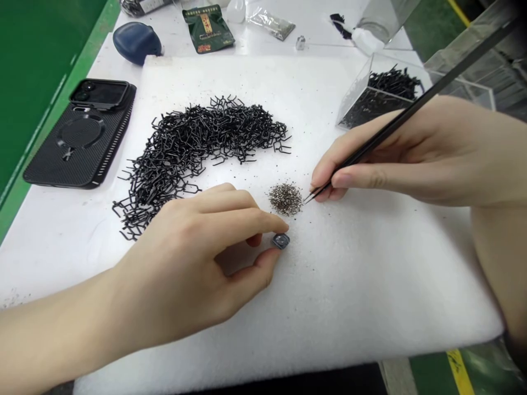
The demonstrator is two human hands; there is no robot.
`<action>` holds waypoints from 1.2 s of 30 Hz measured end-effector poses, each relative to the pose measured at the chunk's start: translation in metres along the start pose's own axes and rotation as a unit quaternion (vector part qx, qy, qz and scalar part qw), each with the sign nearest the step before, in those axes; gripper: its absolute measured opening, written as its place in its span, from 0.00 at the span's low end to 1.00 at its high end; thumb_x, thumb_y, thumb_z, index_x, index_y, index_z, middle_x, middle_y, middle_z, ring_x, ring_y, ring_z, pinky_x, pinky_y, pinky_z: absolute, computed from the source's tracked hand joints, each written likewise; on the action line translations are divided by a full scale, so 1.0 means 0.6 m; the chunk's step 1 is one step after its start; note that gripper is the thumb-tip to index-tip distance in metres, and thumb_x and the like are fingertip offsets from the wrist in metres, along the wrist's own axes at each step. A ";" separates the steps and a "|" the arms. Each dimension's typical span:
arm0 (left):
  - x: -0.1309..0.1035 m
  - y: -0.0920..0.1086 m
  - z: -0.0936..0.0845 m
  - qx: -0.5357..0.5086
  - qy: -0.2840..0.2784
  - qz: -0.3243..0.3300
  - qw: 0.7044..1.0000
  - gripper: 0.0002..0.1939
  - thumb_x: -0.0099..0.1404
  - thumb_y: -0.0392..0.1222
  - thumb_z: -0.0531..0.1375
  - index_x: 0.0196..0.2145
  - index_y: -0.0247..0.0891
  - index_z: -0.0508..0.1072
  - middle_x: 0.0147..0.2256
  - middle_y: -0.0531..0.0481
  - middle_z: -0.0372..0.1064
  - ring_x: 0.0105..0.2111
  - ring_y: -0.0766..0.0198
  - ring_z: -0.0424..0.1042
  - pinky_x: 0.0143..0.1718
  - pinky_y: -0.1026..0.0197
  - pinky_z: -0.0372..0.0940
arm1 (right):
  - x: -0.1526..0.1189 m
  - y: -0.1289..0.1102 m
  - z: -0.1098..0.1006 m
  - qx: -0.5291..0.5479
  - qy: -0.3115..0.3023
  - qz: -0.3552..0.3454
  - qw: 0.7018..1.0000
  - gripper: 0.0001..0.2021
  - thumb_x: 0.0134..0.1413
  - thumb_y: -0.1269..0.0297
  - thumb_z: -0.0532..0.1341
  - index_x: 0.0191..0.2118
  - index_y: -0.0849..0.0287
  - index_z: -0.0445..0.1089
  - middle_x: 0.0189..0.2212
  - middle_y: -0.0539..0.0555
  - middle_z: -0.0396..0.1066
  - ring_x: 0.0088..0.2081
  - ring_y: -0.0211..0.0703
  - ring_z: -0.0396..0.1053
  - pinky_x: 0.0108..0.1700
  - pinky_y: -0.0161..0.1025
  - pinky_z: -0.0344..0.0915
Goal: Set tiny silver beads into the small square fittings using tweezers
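Note:
My left hand (206,258) pinches a small dark square part (281,240) between thumb and index finger, just above the white foam sheet (362,291). Black tweezers (382,131) are gripped in my right hand (395,153), their fine tips pointing down and left. Those tips are beside the right edge of a small pile of tiny metallic pieces (286,198). Whether anything sits between the tips is too small to tell. Behind my left hand, a curved heap of bent black wire pieces (206,137) lies on the foam.
A clear box (349,109) with black pieces stands behind my right hand. At the left lies a black phone (82,131). Farther back are a blue rounded object (135,41), a green packet (208,28), a clear bag (269,23) and a transparent container (382,19).

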State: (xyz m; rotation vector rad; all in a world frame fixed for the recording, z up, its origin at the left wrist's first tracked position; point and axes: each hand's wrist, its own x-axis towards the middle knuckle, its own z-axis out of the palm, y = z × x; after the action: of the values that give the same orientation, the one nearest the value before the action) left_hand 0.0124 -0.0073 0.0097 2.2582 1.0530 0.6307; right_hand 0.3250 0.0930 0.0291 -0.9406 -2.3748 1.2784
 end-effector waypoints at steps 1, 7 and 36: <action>0.000 0.000 0.000 0.003 -0.002 0.000 1.000 0.13 0.81 0.33 0.64 0.51 0.42 0.89 0.37 0.52 0.83 0.36 0.61 0.82 0.42 0.57 0.77 | 0.000 0.000 0.001 -0.005 0.002 -0.002 1.000 0.07 0.77 0.52 0.76 0.49 0.42 0.95 0.43 0.49 0.94 0.43 0.51 0.92 0.50 0.47 0.91; -0.002 -0.001 0.001 0.015 -0.008 -0.005 1.000 0.09 0.81 0.33 0.65 0.46 0.41 0.86 0.37 0.54 0.82 0.36 0.64 0.81 0.42 0.60 0.74 | -0.001 -0.002 0.004 0.000 0.002 0.008 1.000 0.10 0.78 0.48 0.75 0.49 0.42 0.95 0.42 0.48 0.94 0.43 0.51 0.91 0.45 0.46 0.89; 0.000 -0.009 0.004 -0.001 0.008 0.022 1.000 0.07 0.80 0.33 0.66 0.45 0.40 0.86 0.36 0.55 0.81 0.37 0.63 0.81 0.45 0.61 0.75 | -0.003 -0.019 0.037 0.097 0.042 -0.030 0.994 0.03 0.76 0.58 0.79 0.46 0.41 0.94 0.42 0.48 0.93 0.43 0.47 0.93 0.45 0.38 0.89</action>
State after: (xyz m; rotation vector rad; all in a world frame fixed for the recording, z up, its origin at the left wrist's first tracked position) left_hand 0.0114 -0.0051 0.0044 2.2835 1.0130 0.6683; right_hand 0.3103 0.0734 0.0259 -0.8409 -2.1538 1.3893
